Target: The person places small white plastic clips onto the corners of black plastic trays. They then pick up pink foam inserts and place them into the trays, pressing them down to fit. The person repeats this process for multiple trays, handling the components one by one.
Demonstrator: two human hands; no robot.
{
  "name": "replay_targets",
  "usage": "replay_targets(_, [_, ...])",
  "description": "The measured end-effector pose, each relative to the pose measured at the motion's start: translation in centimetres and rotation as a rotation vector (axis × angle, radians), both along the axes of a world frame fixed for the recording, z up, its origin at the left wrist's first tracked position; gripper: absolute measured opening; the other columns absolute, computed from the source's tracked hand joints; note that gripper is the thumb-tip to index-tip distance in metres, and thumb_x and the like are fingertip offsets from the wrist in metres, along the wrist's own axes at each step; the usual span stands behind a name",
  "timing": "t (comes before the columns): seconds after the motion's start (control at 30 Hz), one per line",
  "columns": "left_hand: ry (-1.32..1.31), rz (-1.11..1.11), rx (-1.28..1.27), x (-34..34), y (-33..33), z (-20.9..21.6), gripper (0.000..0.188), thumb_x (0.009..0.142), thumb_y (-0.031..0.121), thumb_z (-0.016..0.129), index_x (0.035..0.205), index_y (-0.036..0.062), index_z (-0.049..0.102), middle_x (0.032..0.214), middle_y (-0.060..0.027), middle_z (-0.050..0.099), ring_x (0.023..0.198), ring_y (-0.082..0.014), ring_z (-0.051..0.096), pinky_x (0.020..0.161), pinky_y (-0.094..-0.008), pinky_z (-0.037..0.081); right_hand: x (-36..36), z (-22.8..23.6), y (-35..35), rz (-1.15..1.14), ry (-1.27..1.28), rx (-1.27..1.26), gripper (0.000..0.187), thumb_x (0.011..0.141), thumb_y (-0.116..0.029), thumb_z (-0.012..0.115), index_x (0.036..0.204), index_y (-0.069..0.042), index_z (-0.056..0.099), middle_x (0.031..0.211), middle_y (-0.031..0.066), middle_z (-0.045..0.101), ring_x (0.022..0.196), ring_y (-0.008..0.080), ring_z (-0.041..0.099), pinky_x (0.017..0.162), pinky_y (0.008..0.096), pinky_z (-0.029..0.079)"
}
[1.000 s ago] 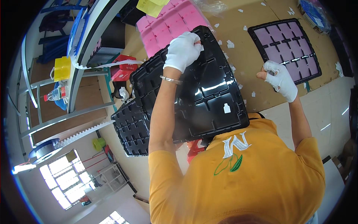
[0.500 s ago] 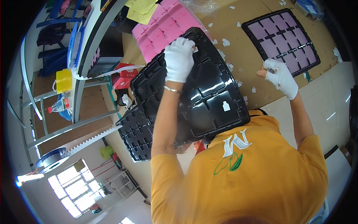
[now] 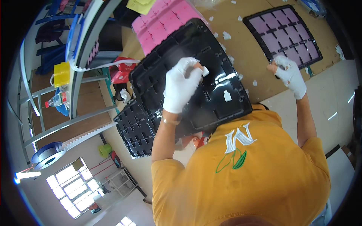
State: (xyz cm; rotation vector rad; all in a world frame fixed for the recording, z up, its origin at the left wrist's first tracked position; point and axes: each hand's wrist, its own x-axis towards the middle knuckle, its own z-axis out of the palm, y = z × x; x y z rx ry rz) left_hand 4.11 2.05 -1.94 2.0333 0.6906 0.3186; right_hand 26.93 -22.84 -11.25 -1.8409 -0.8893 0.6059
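The left hand (image 3: 181,86) pinches a white cutout (image 3: 205,71) over a black moulded tray (image 3: 201,107); the right hand (image 3: 291,77), at its three o'clock, is curled, grip unclear, near a lavender-lined tray (image 3: 278,34).

A white letter (image 3: 240,138) (embroidered) on yellow shirt (image 3: 271,173); red box (image 3: 120,75), blurred print.

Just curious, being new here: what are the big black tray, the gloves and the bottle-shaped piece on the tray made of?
Black tray: likely moulded plastic, glossy, judging by bright reflections and ridges.
White gloves: probably fabric, matt, since they fit closely without shine.
Bottle-shaped piece: perhaps paper or thin plastic; it looks flat, but I can't tell which.
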Motion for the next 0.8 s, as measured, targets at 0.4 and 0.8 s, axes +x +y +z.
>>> replay_targets(0.4, [0.245, -0.212, 0.648, -1.6, -7.6, -2.1, 0.006, 0.079, 0.009, 0.063, 0.082, 0.0105, 0.068, 0.081, -0.0050, 0.067, 0.072, -0.0241, 0.066, 0.064, -0.0332, 0.052, -1.4, 1.8, 1.1, 0.056, 0.040, -0.071, 0.039, 0.083, -0.034, 0.071, 0.076, -0.001, 0.052, 0.070, -0.0004, 0.040, 0.066, 0.0093, 0.037, 0.060, 0.0258, 0.032])
replay_targets(0.8, [0.219, -0.155, 0.611, -2.1, -8.1, -1.8, 0.005, 0.081, 0.013, 0.066, 0.086, 0.0101, 0.066, 0.082, -0.0075, 0.063, 0.069, -0.0288, 0.064, 0.062, -0.0365, 0.052, -0.8, 1.8, 1.0, 0.046, 0.110, -0.070, 0.037, 0.083, -0.033, 0.072, 0.077, -0.001, 0.053, 0.070, -0.0006, 0.040, 0.066, 0.0089, 0.037, 0.059, 0.0262, 0.032])
